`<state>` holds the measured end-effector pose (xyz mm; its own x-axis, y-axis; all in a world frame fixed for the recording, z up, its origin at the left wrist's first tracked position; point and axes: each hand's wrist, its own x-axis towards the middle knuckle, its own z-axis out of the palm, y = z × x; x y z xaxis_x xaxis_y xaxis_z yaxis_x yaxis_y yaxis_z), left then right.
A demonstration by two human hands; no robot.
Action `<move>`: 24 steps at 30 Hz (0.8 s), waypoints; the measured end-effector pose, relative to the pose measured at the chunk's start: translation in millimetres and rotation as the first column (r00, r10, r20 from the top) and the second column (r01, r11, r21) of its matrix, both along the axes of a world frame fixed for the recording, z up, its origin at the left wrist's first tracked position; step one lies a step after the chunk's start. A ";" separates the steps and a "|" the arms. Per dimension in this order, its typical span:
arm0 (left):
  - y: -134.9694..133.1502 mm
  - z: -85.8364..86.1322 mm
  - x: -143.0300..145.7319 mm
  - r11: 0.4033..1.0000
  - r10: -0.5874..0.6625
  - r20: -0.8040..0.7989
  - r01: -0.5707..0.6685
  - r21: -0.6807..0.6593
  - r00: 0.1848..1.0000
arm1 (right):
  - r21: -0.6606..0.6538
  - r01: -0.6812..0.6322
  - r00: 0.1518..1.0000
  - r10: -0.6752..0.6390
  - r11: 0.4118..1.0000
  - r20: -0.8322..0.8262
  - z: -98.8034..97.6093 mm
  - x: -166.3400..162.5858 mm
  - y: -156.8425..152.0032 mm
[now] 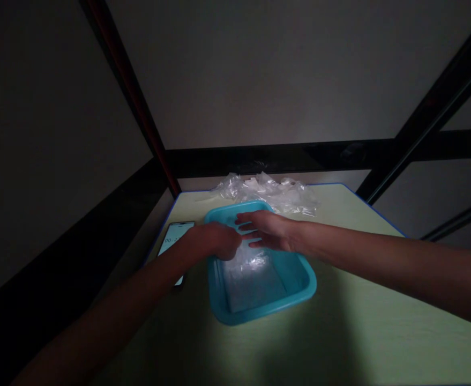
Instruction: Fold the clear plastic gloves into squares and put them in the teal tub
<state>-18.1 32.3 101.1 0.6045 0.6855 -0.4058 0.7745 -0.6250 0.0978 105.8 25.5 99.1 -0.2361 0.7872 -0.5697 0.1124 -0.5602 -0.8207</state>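
A light-blue plastic basin [277, 308] stands on the table, and a flat clear plastic bag [251, 287] lies inside it. Over the basin's left side, my left hand [221, 242] is closed, with the crumpled upper part of the bag at its fingers. The fingertips are hidden from me. My right hand [265, 229] hovers above the far right part of the basin, its fingers spread and nothing visible in them. The two hands are close together, fingers pointing toward each other.
Behind the basin, a heap of crumpled clear plastic bags [275, 192] lies along the table's far edge. A phone [174, 236] showing a timer lies left of the basin, partly behind my left forearm. The pale table [339, 332] has a blue edge and meets a wall.
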 end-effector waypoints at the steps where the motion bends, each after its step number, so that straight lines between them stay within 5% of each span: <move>1: -1.6 2.6 0.8 1.000 0.015 -0.055 -0.015 -0.003 0.998 | 0.040 -0.020 1.000 0.019 0.999 0.025 1.3 1.3 0.0; 8: -4.6 14.9 2.1 0.999 0.022 -0.187 -0.027 -0.024 0.982 | 0.336 -0.379 0.860 0.195 0.862 0.471 1.5 5.1 0.6; 16: -4.3 33.6 -2.3 1.000 -0.005 -0.202 -0.002 -0.030 0.979 | 0.283 -0.558 0.708 0.269 0.780 0.652 -1.8 -4.9 5.2; 24: 0.1 30.0 -5.7 0.997 0.004 -0.232 -0.022 -0.076 0.973 | 0.259 -0.632 0.659 0.330 0.731 0.676 -6.0 -2.3 7.1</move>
